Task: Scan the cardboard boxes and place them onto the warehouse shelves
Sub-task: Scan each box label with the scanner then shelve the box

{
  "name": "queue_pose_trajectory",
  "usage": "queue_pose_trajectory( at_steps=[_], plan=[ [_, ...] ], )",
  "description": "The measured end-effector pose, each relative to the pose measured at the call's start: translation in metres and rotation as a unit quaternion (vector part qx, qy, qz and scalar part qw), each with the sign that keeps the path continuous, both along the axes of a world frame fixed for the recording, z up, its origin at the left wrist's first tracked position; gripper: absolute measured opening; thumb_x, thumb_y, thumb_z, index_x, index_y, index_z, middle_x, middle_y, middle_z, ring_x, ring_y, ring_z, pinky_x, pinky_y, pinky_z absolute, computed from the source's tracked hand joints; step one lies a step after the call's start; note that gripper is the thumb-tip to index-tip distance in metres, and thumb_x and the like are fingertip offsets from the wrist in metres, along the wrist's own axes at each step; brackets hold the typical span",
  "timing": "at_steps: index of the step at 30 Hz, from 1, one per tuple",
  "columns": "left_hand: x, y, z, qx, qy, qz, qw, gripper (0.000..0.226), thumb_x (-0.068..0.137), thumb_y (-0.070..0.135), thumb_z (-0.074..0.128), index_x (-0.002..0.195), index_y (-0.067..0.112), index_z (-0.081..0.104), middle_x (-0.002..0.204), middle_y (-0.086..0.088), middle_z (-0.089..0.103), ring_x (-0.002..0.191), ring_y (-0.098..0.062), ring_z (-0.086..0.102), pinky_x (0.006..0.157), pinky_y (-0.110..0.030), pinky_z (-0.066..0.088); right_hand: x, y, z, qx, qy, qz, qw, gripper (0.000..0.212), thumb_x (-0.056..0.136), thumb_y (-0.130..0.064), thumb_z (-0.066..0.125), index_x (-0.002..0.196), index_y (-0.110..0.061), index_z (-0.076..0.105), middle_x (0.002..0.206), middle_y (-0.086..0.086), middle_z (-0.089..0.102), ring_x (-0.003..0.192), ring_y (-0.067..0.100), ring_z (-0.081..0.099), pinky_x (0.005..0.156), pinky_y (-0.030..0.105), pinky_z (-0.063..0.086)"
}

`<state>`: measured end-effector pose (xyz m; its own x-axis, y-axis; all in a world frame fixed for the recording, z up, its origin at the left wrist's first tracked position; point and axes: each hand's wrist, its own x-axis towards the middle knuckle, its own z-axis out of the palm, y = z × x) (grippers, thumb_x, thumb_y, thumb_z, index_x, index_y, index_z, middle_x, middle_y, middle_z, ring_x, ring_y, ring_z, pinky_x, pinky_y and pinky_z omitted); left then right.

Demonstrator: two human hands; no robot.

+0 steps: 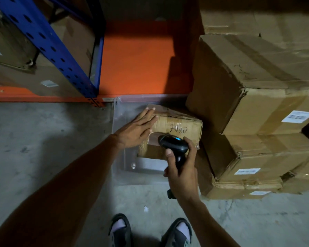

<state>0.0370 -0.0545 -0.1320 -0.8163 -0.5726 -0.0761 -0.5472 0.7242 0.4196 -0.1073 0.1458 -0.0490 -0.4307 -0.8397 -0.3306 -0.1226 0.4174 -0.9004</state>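
My left hand (140, 128) lies flat and fully open on the near-left corner of the small cardboard box (177, 129), fingers straight and together, palm pressing down; it grips nothing, only steadies. The box sits inside a clear plastic bin (119, 132) on the concrete floor, directly ahead of both hands, its long axis running from my left hand across toward my right. My right hand (181, 173) is closed tight around the handle of the black barcode scanner (173, 143), whose head hangs just above the box's near face, nose pointing down and forward at the taped surface beside the handwriting. I cannot see a printed label under it, so I judge the scan is still in hand.

The move that follows turns on this: the box lies just beyond my fingertips, and the orange shelf deck (137, 57) lies further ahead still, past the bin's far wall, between the blue upright (48, 41) off my left hand and the stacked large boxes (257, 82) off my right. My left hand is already on the box, so it is the nearer one for lifting; the right must first deal with the scanner.
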Motion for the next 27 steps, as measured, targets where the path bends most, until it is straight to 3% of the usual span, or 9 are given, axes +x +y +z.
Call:
queue_pose_trajectory(
  at_steps=[1,3,5,8,12,14,18,21,27],
  plan=[
    [0.003,-0.002,0.002,0.005,-0.043,-0.025,0.999,0.072,0.098,0.042,0.037,0.158,0.018,0.006,0.165,-0.006,-0.013,0.151,-0.023,-0.015,0.122,-0.050,0.017,0.006,0.003,-0.001,-0.001,-0.006,0.002,1.000,0.055,0.098,-0.050,0.058,0.138,-0.065,0.024,0.122,-0.010,0.064,0.097,0.017,0.073,0.082,0.039,0.064],
    [0.006,-0.006,0.010,0.049,-0.129,-0.047,0.989,0.106,0.086,0.052,0.059,0.156,0.024,-0.016,0.159,0.000,-0.034,0.146,-0.019,-0.031,0.123,-0.048,0.011,0.017,0.006,-0.003,0.003,-0.015,-0.001,1.000,0.055,0.100,-0.041,0.062,0.129,-0.069,0.025,0.122,-0.020,0.061,0.105,0.011,0.070,0.091,0.036,0.061],
    [0.004,-0.006,0.016,0.057,-0.166,-0.050,0.983,0.132,0.073,0.049,0.078,0.153,0.028,-0.024,0.154,0.004,-0.042,0.143,-0.017,-0.037,0.121,-0.042,0.007,0.025,0.004,-0.003,0.015,-0.012,-0.017,1.000,0.055,0.098,-0.039,0.066,0.124,-0.067,0.025,0.121,-0.026,0.059,0.111,0.001,0.065,0.095,0.028,0.057],
    [0.001,-0.004,0.018,0.039,-0.157,-0.025,0.986,0.129,0.076,0.026,0.081,0.152,0.029,-0.024,0.155,0.004,-0.041,0.144,-0.018,-0.034,0.121,-0.045,0.023,0.031,-0.003,-0.004,0.027,0.024,-0.047,0.998,0.050,0.096,-0.048,0.066,0.122,-0.067,0.027,0.115,-0.031,0.057,0.109,0.000,0.064,0.091,0.020,0.053],
    [0.002,-0.005,0.019,0.045,-0.134,-0.003,0.990,0.128,0.076,0.022,0.082,0.154,0.033,-0.019,0.156,0.010,-0.039,0.146,-0.014,-0.030,0.115,-0.041,0.030,0.028,-0.010,-0.009,0.020,0.070,-0.052,0.996,0.050,0.097,-0.052,0.061,0.138,-0.048,0.033,0.112,-0.033,0.055,0.105,0.004,0.064,0.092,0.028,0.057],
    [0.002,-0.008,0.021,0.056,-0.130,0.004,0.990,0.127,0.076,0.018,0.081,0.154,0.034,-0.017,0.157,0.012,-0.037,0.146,-0.013,-0.028,0.112,-0.039,0.033,0.027,-0.013,-0.009,0.016,0.088,-0.051,0.995,0.054,0.096,-0.053,0.060,0.142,-0.043,0.034,0.115,-0.026,0.058,0.110,0.008,0.064,0.094,0.031,0.057],
    [0.001,-0.012,0.023,0.058,-0.125,0.009,0.990,0.126,0.075,0.017,0.082,0.155,0.034,-0.014,0.158,0.012,-0.034,0.147,-0.012,-0.026,0.113,-0.040,0.035,0.028,-0.019,-0.008,0.024,0.106,-0.037,0.993,0.057,0.093,-0.060,0.056,0.142,-0.040,0.033,0.128,-0.010,0.064,0.117,0.016,0.066,0.097,0.037,0.057],
    [0.002,-0.011,0.019,0.054,-0.121,0.008,0.991,0.125,0.076,0.022,0.082,0.155,0.032,-0.014,0.158,0.011,-0.033,0.147,-0.012,-0.026,0.113,-0.040,0.032,0.028,-0.024,-0.008,0.025,0.118,-0.025,0.992,0.057,0.092,-0.063,0.054,0.141,-0.041,0.033,0.130,-0.010,0.064,0.117,0.018,0.067,0.096,0.036,0.058],
    [0.003,-0.006,0.006,0.029,-0.113,0.016,0.993,0.130,0.074,0.021,0.083,0.153,0.034,-0.018,0.156,0.011,-0.038,0.146,-0.013,-0.029,0.116,-0.047,0.033,0.025,-0.028,-0.009,0.030,0.143,-0.024,0.989,0.053,0.097,-0.052,0.060,0.140,-0.039,0.032,0.130,0.005,0.068,0.111,0.029,0.070,0.091,0.047,0.061]
  ],
)
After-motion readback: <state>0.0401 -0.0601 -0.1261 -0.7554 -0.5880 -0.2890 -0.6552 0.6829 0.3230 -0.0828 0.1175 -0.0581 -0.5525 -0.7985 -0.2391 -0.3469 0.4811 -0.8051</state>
